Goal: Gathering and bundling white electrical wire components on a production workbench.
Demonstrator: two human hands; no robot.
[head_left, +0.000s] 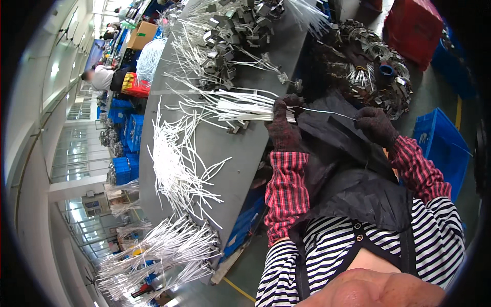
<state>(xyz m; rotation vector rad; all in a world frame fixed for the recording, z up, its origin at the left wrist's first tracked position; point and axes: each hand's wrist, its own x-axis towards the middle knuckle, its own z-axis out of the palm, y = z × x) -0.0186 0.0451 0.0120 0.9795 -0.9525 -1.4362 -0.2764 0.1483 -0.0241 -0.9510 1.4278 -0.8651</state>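
I see the person's left hand (284, 125), in a dark glove, with its fingers closed around a bundle of white wires (245, 106) that reaches out toward nine o'clock over the grey table (240, 158). The gloved right hand (377, 127), at three o'clock from the left, has its fingers drawn together on the end of a thin wire (327, 111) stretched between the two. From the left hand, dark connectors (240, 46) heap up at eleven o'clock; a blue crate (444, 134) sits near four from the right.
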